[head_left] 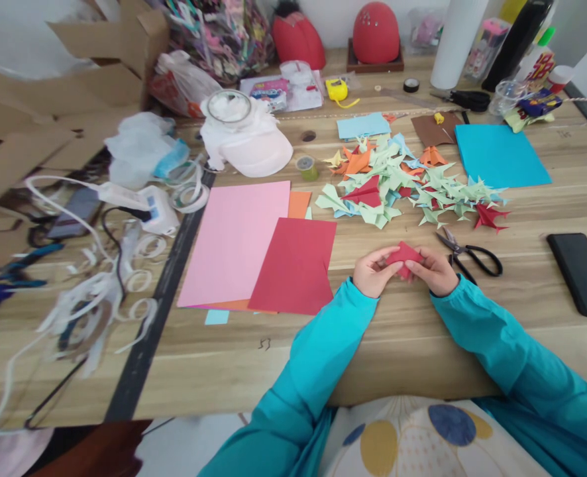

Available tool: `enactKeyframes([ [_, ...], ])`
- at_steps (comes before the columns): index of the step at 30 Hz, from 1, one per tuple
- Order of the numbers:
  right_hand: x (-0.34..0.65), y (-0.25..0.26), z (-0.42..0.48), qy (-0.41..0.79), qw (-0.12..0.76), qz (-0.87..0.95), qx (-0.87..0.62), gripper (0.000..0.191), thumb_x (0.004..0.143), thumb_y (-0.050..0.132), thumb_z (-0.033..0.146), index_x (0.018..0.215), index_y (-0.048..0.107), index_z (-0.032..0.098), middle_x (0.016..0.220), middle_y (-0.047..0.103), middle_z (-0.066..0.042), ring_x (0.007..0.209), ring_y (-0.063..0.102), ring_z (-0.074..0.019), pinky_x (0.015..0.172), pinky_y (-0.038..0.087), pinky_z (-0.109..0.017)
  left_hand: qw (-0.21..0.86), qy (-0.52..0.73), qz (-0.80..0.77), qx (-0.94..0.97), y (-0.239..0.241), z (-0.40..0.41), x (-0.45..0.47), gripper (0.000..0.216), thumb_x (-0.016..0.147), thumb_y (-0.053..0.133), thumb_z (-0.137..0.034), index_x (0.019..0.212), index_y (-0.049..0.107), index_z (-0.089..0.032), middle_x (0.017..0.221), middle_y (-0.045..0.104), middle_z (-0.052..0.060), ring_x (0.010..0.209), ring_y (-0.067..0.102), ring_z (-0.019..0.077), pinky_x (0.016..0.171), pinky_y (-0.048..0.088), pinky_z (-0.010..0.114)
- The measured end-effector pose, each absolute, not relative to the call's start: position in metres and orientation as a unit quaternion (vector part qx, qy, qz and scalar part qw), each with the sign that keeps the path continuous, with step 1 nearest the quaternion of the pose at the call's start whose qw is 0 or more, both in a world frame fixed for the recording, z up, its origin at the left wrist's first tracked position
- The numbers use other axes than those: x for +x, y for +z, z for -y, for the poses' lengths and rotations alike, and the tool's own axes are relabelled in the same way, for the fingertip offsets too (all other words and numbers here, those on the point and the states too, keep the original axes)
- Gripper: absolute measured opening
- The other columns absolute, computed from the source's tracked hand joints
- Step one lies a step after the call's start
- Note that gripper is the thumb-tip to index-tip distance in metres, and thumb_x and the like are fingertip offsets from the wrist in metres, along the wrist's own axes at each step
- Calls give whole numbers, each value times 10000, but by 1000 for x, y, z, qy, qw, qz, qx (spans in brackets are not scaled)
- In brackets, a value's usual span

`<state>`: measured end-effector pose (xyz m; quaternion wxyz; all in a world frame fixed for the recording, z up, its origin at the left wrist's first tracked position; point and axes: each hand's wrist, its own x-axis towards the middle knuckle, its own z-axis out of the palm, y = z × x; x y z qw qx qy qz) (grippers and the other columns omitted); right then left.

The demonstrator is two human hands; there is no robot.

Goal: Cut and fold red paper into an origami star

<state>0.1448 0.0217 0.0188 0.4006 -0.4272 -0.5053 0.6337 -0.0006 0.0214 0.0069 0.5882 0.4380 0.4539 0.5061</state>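
Note:
A small piece of folded red paper (403,252) is held between both hands, above the table's front part. My left hand (373,271) pinches its left side, thumb on top. From the right, my right hand (435,270) grips the other side in the same way. Just beyond my hands lies a heap of folded paper shapes (383,169), mostly pale green, with some orange, red and blue. Black-handled scissors (465,254) rest beside my right hand. To the left, a red sheet (296,265) overlaps a pink sheet (244,238), with orange paper underneath.
Blue paper (502,156) lies at the back right, a black phone (580,273) at the right edge. A white cap (254,142), a small spool (307,167) and a yellow tape measure (337,89) stand farther back. Cables, tape rolls and a cardboard box (95,86) crowd the left.

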Motion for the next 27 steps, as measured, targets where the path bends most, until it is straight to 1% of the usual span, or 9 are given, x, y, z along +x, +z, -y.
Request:
enactKeyframes([
  [4,145,18,-22,638,402,502,-423,326,644,675,451,741,515,184,606,627,-7,474,558,-110,462,485,-248,575,506,-467,442,7,-22,-1,384,548,744,-272,896,665,-130,686,653,32,565,580,106,541,503,227],
  [9,145,16,-22,646,400,490,-428,332,622,704,416,751,511,179,607,616,2,484,554,-106,473,479,-247,561,507,-481,443,8,-21,0,383,535,751,-288,875,671,-132,671,654,34,544,582,117,515,502,238],
  [12,146,14,-21,644,390,498,-430,354,601,725,396,785,515,179,632,620,-3,521,571,-117,500,479,-253,568,507,-479,436,9,-21,1,393,531,753,-298,876,668,-130,669,662,39,526,591,126,513,510,250],
  [16,146,11,-20,638,377,514,-432,387,599,731,375,853,512,182,642,621,0,549,589,-127,528,487,-260,579,515,-473,420,11,-21,2,400,504,767,-292,856,671,-128,693,680,48,568,612,140,522,522,248],
  [20,147,10,-20,641,377,517,-425,364,618,721,353,851,507,172,650,626,-4,537,582,-115,518,480,-243,593,512,-469,408,14,-20,2,395,490,773,-284,832,672,-115,674,680,39,538,608,130,488,510,229],
  [25,148,14,-20,644,372,519,-422,353,623,720,335,855,511,170,654,627,-7,536,581,-118,486,467,-231,623,492,-461,397,13,-21,0,367,549,740,-305,850,668,-108,564,642,6,455,583,107,465,494,218],
  [27,147,16,-19,645,368,522,-420,349,624,719,331,858,518,169,659,626,-6,547,587,-121,487,468,-231,633,493,-454,387,11,-21,-2,341,596,706,-334,850,667,-109,567,646,13,442,577,105,456,489,218],
])
